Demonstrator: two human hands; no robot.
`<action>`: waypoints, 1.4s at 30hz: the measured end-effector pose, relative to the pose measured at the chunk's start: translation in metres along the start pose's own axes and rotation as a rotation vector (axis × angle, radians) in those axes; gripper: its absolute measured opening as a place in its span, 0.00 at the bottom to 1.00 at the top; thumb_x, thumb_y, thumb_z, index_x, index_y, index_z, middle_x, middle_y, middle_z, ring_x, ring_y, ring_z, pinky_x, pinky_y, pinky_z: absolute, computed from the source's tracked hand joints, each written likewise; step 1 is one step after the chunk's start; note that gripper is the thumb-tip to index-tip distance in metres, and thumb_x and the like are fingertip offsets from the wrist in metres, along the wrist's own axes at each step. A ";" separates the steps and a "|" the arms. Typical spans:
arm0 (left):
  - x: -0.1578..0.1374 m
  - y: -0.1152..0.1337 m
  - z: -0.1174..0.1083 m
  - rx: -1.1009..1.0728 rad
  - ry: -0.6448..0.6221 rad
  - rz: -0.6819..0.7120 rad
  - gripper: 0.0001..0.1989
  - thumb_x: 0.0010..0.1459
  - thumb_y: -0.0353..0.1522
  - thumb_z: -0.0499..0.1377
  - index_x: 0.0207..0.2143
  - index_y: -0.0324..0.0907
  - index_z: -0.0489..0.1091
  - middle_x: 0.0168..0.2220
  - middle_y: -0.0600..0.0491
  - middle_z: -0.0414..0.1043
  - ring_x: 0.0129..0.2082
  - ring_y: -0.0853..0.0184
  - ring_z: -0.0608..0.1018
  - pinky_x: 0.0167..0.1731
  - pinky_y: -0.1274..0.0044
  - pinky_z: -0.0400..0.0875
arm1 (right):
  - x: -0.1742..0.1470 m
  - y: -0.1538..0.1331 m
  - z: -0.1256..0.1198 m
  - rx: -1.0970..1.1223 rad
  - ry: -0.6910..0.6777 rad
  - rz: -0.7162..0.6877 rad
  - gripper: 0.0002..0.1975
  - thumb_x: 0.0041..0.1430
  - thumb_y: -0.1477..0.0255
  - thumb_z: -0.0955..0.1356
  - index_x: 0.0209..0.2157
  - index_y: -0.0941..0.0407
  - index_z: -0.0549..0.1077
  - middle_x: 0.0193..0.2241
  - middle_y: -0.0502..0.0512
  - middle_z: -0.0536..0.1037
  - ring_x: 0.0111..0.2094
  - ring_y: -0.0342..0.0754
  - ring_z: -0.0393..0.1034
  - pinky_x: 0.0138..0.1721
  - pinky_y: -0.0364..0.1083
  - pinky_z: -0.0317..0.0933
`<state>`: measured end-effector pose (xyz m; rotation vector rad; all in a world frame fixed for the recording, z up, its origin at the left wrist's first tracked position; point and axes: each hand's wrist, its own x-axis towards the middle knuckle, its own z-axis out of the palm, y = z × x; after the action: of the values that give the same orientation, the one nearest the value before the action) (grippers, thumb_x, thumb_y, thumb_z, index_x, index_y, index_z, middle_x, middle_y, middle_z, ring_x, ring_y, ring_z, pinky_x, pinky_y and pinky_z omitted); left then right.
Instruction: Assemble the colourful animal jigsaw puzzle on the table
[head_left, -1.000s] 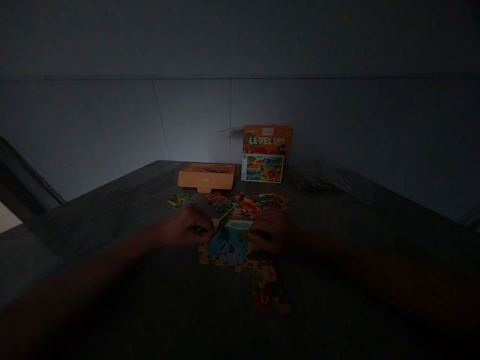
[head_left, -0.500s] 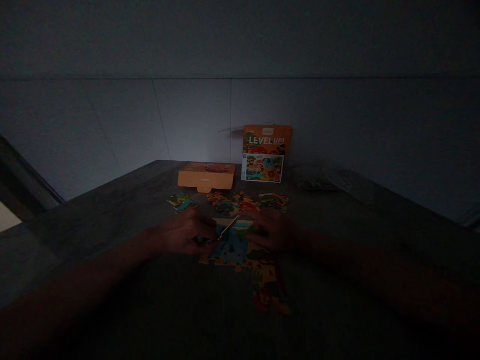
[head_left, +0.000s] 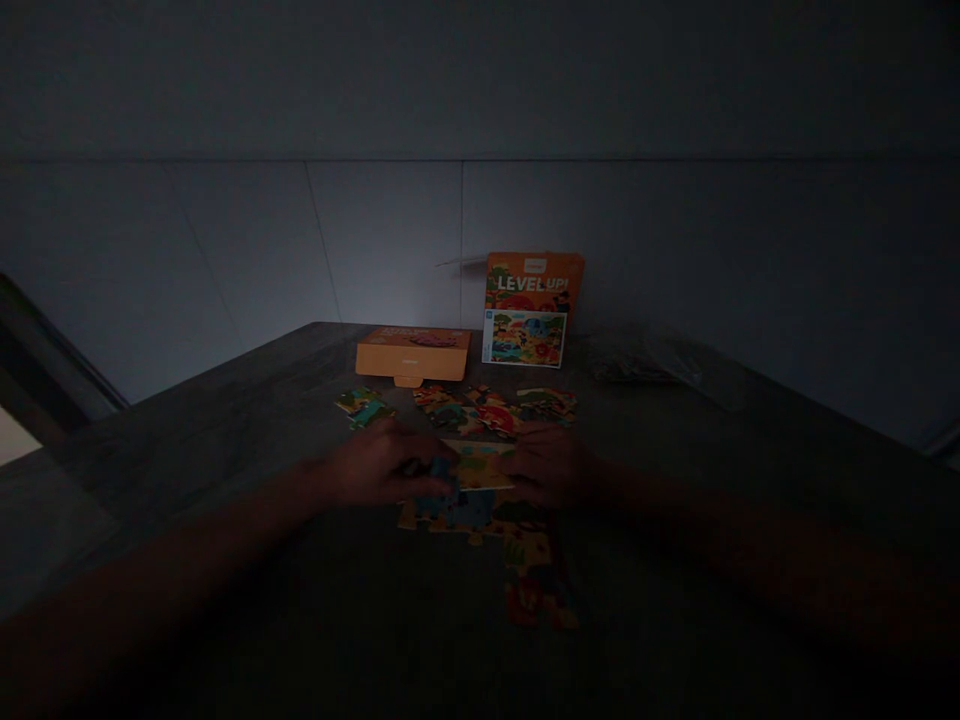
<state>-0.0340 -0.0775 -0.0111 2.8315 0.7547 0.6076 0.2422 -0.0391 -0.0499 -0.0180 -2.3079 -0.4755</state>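
Observation:
In dim light, a jigsaw puzzle piece point(head_left: 484, 466) with yellow and green print is tilted up between my two hands, its pale lower edge toward me. My left hand point(head_left: 386, 462) grips its left end, fingers bent. At the other end, my right hand point(head_left: 551, 462) has its fingers closed on the edge. Beneath and nearer me lies a joined part of the puzzle point(head_left: 465, 512) with a blue animal on it. A joined strip point(head_left: 529, 570) with green and red print runs from its right side toward me.
Loose puzzle pieces point(head_left: 491, 412) lie in a row beyond my hands, with another small group point(head_left: 364, 406) to the left. An orange box point(head_left: 412, 360) lies flat behind them. A "LEVEL UP!" puzzle box point(head_left: 529, 310) stands upright near the wall. Clear plastic wrapping point(head_left: 675, 365) rests at the right.
The piece was edge-on and slanted at my left hand; now its printed face shows and it spans both hands. My right-hand fingers have closed on its right end.

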 end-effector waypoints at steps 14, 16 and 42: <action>0.004 0.000 -0.002 0.013 -0.016 -0.008 0.14 0.68 0.35 0.52 0.35 0.38 0.74 0.27 0.52 0.75 0.24 0.71 0.74 0.24 0.81 0.64 | 0.002 -0.001 0.000 -0.081 -0.056 0.078 0.09 0.65 0.72 0.63 0.41 0.58 0.75 0.23 0.51 0.76 0.24 0.43 0.68 0.29 0.44 0.58; 0.002 -0.006 -0.008 0.055 0.051 -0.111 0.16 0.67 0.37 0.51 0.32 0.38 0.74 0.25 0.53 0.74 0.22 0.72 0.73 0.23 0.81 0.62 | 0.002 -0.002 0.002 -0.067 -0.048 0.241 0.12 0.65 0.70 0.64 0.46 0.59 0.74 0.24 0.51 0.77 0.24 0.43 0.69 0.30 0.44 0.59; -0.031 -0.099 -0.035 0.407 -0.054 -1.085 0.30 0.58 0.48 0.51 0.51 0.34 0.72 0.47 0.36 0.75 0.45 0.48 0.77 0.41 0.67 0.70 | -0.001 -0.002 0.004 -0.038 -0.068 0.439 0.13 0.62 0.74 0.63 0.44 0.58 0.75 0.19 0.49 0.73 0.22 0.43 0.65 0.28 0.43 0.54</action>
<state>-0.1169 -0.0068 -0.0140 2.1476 2.3104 0.1854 0.2398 -0.0397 -0.0533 -0.5538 -2.2703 -0.2947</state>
